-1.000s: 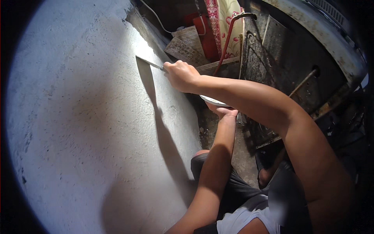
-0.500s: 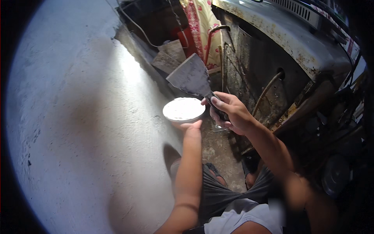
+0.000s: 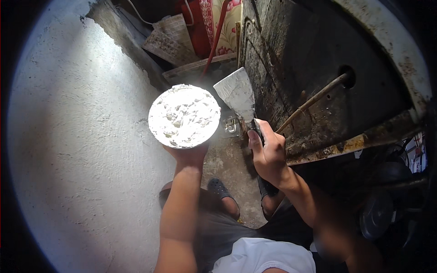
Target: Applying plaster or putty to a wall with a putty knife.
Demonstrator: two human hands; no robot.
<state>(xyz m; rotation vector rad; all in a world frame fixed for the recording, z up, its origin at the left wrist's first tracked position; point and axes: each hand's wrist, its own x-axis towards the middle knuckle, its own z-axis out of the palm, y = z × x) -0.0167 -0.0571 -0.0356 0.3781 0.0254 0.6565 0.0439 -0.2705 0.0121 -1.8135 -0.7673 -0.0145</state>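
My left hand [image 3: 187,154] supports a round tub of white putty [image 3: 184,116] from beneath and behind; most of its fingers are hidden by the tub. The putty's surface is lumpy and brightly lit, facing up. My right hand [image 3: 269,148] is closed around the dark handle of a wide putty knife [image 3: 236,93]. Its flared blade, smeared with dried white, points up and away, to the right of the tub and apart from it. A plastered white wall [image 3: 100,159] rises close on the left of the tub.
On the right stands a rusty, dirt-stained metal cabinet [image 3: 314,77] with a pipe [image 3: 314,98] sticking out. Boards [image 3: 170,41] and a red pole [image 3: 216,38] stand at the far end. A small clear container [image 3: 231,126] lies on the concrete floor [image 3: 241,200] between wall and cabinet.
The tub has come nearer, left and up in view, its putty now facing me more. The putty knife has turned more upright, blade lying right of the tub. My view has tilted downward.
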